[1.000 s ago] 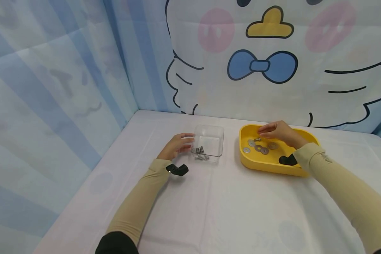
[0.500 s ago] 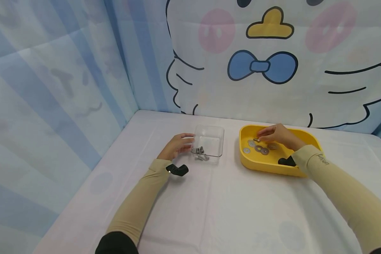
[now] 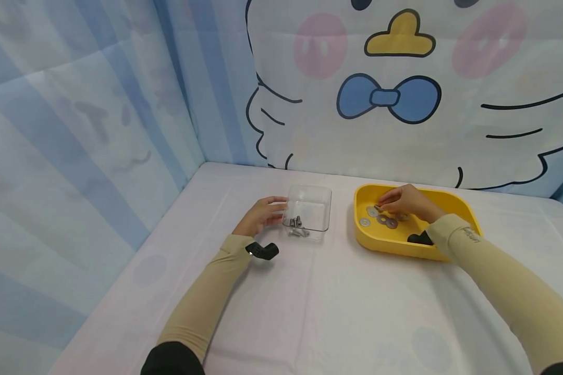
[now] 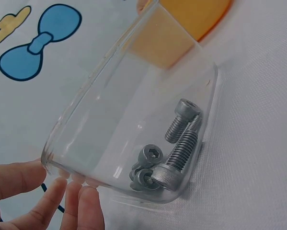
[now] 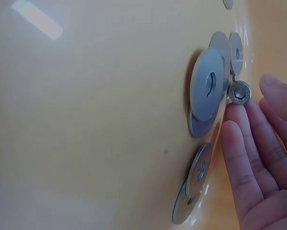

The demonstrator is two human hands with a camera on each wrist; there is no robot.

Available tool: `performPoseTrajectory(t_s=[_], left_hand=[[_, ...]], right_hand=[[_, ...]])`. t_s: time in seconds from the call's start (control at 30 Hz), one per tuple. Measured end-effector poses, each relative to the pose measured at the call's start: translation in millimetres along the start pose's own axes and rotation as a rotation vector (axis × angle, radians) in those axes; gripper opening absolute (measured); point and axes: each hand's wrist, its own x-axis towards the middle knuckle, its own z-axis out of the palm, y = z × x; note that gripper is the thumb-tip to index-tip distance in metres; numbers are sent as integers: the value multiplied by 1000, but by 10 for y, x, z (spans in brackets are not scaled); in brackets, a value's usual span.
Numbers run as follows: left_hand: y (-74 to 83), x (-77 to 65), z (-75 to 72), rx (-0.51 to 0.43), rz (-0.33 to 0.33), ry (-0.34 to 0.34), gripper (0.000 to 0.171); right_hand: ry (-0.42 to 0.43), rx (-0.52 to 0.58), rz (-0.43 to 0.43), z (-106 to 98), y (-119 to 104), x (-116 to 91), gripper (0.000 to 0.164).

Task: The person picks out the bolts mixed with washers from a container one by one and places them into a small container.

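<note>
My left hand (image 3: 261, 216) rests its fingers against the left side of a clear plastic box (image 3: 311, 195); in the left wrist view, fingertips (image 4: 89, 196) lie along its outer wall and rim. Several socket head screws (image 4: 181, 148) lie in the bottom of that box. Over in the yellow tray (image 3: 394, 249), my right hand (image 3: 410, 202) reaches down to a single socket head screw (image 5: 239, 92). Its fingertips (image 5: 235, 115) are right at the screw, while the thumb (image 5: 272, 86) stands apart. Flat metal washers (image 5: 208, 84) lie beside the screw.
The tray stands to the right of the box on a white-covered table (image 3: 356, 307). More washers (image 3: 365, 222) lie on the tray floor. A printed cloth backdrop (image 3: 384, 146) rises behind the table, and another cloth (image 3: 75, 156) hangs at the left.
My right hand has lowered and moved slightly left in the tray, from above the screw to right at it. My left hand and the box have stayed in place.
</note>
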Motion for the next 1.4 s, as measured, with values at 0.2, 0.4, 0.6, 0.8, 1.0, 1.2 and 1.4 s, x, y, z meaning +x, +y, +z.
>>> performPoseTrajectory(t_s=[0.2,0.4,0.6,0.8,1.0,1.2,1.4], left_hand=[[-3,9,0,0,-4,0,41],[3,7,-3,-7,1,-4,41],[5,2,-3,-1,7,-6,41],[-13,16,-9,0,11,-10,40],[-20,17,-13,-3,14,-13,41],[-21,1,-10,3,14,-11,41],[-19,0,-12,2,19,-15,41]], right_hand=[[36,-87,-5,47,-25,35,40],[51,-120,-33,86,-49,51,36],[64,-125,-64,108,-81,44,30],[50,-145,-102,111,-84,54,25],[14,-184,-105,120,-93,77,22],[-20,-196,-115,127,-104,83,21],[-47,-191,-102,135,-120,79,20]])
